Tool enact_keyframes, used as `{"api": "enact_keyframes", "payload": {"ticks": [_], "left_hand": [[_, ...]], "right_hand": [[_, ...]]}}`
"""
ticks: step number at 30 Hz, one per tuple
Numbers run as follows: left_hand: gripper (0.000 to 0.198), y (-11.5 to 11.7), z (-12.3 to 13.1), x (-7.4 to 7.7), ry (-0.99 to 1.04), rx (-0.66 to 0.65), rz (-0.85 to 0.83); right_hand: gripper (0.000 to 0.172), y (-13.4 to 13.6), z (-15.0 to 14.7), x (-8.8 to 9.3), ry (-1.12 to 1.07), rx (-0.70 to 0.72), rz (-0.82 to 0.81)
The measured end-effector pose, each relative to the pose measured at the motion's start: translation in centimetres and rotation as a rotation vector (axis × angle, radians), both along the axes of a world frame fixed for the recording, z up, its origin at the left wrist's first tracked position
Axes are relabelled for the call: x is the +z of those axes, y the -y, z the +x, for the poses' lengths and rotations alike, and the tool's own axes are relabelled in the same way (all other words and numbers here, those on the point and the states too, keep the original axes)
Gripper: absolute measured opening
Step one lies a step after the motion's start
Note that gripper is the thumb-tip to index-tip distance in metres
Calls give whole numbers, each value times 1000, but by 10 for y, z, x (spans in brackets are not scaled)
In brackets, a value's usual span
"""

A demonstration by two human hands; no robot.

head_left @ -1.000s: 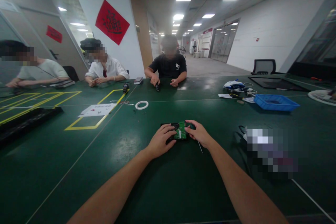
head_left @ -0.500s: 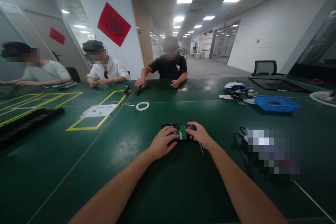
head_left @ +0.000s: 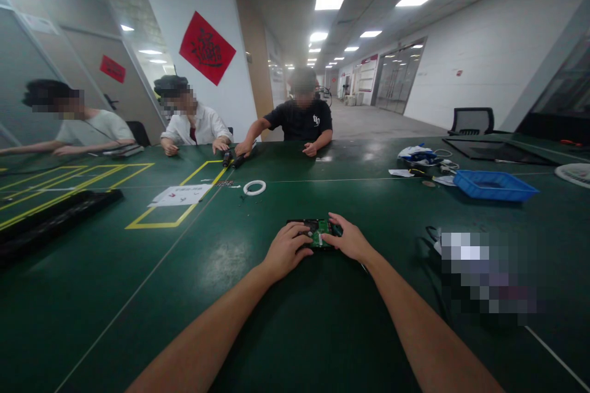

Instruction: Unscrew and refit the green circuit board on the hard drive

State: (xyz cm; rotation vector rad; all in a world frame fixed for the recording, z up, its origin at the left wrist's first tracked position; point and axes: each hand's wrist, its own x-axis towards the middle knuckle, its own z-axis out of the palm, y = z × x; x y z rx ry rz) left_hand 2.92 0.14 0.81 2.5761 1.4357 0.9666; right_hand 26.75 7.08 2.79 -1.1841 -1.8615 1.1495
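Observation:
A hard drive with a green circuit board facing up lies on the green table in front of me. My left hand grips its left side, fingers over the top and thumb along the near edge. At the other end, my right hand has its thumb on the board and its fingers by the far right corner. Tucked in that same hand is a screwdriver with a dark green handle. Its thin shaft points back toward me, mostly hidden under the hand and wrist.
A blue tray sits to the right, near bundled cables. Closer on that side is a blurred-out item. Left of centre are a white ring and a paper sheet. Several people sit across the table.
My right thumb has come onto the circuit board, and the screwdriver shaft has swung under my wrist. The view has turned slightly left. Across the table, a person's hand now reaches toward the dark tools.

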Motion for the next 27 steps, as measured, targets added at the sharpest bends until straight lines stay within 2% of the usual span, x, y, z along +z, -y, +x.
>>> {"api": "enact_keyframes", "payload": {"ticks": [4,7,9,11,13,17,19,22,27], "left_hand": [[22,0,1,-1,18,27,9],[29,0,0,1,65,24,33],[31,-2,-6,0,104,78,49],[29,-9,-17,-3,125,211,67],[28,-16,-35,-8,97,405,83],[31,-28,-80,-18,-106,769,28],[36,-29,-98,-20,-161,874,-6],[35,-30,-111,-21,-210,889,-83],[32,-31,-101,-21,-239,812,-123]], "right_hand": [[74,-1,-2,0,55,-3,5],[75,0,-3,2,93,-6,18],[74,2,-3,4,112,-9,30],[73,4,-2,5,123,-16,45],[72,5,-2,5,129,-19,56],[68,5,-2,2,120,-17,69],[67,4,-1,1,114,-15,70],[66,4,0,0,106,-15,55],[66,5,0,1,79,-14,15]]}}
